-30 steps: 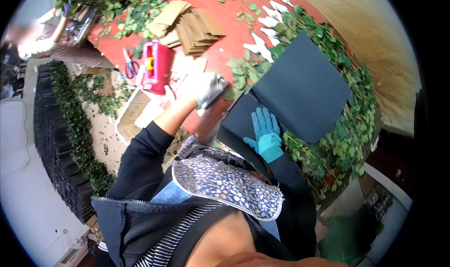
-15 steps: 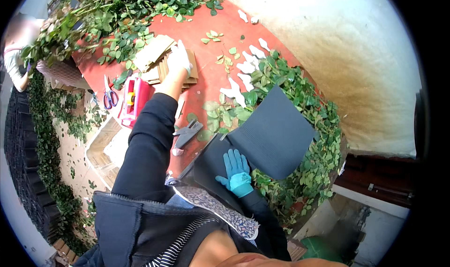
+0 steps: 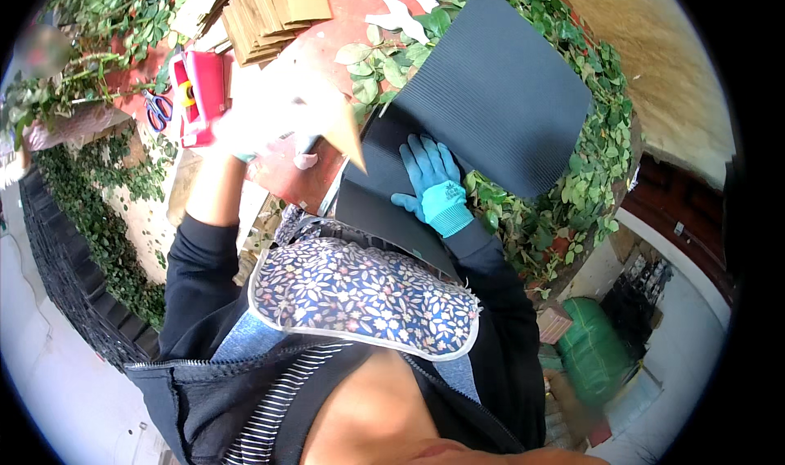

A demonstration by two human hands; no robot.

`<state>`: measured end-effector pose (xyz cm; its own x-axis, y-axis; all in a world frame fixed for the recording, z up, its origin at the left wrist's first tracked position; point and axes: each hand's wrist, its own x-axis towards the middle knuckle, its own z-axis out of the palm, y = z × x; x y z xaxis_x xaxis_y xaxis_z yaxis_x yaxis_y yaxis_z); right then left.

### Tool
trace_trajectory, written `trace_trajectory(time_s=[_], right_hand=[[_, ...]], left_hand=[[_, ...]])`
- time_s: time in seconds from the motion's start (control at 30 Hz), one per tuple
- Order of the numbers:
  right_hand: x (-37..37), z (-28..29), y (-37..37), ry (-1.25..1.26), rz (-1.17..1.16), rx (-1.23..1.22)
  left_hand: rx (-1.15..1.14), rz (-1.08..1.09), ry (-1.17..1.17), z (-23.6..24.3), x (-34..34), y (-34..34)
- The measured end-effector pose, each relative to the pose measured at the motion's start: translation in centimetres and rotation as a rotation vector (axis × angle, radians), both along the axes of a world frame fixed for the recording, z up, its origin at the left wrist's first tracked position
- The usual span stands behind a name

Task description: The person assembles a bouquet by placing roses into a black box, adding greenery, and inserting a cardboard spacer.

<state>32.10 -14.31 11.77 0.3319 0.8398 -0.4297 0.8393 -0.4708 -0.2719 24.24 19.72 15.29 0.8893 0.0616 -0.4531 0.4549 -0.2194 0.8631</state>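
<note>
My left hand [image 3: 255, 112], in a pale glove washed out by glare, is over the red table beside the cardboard stack. It holds a tan cardboard piece [image 3: 348, 140], whose pointed end sticks out to the right; the fingers' exact grip is lost in the brightness. My right hand [image 3: 430, 175], in a blue knit glove, lies flat with fingers stretched on a black corrugated sheet [image 3: 383, 216]. A wide black ribbed flap [image 3: 499, 89] spreads beyond it, over leaves. The stack of brown cardboard pieces [image 3: 257, 20] sits at the table's far side.
A pink tape dispenser [image 3: 199, 97] and blue-handled scissors [image 3: 158, 110] lie at the left. Leafy stems [image 3: 601, 130] edge the table on the right, near white pieces [image 3: 398, 15]. A floral apron [image 3: 364, 293] covers my front. A green bundle [image 3: 590, 346] stands lower right.
My left hand has come off the cardboard stack and back toward me with a cardboard piece. My right hand stays flat on the black sheet. The view has tilted nearer to my body.
</note>
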Motion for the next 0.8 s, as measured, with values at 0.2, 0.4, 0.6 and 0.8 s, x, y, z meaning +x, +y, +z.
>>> trace_trajectory(time_s=[0.2, 0.4, 0.6, 0.8], right_hand=[[-0.2, -1.2, -1.6, -0.113, 0.088, 0.148], [0.1, 2.1, -1.6, 0.039, -0.090, 0.077], [-0.6, 2.5, 1.4, -0.013, -0.038, 0.050], [-0.8, 1.5, 1.9, 0.009, -0.057, -0.008]], left_hand=[[-0.096, -0.169, 0.165, -7.3, 0.5, -13.7], [0.088, -0.121, 0.100, -10.0, 0.1, -14.0], [0.264, -0.246, 0.158, -7.2, 0.9, -13.6], [0.406, -0.297, -0.009, -4.5, 0.8, -12.7]])
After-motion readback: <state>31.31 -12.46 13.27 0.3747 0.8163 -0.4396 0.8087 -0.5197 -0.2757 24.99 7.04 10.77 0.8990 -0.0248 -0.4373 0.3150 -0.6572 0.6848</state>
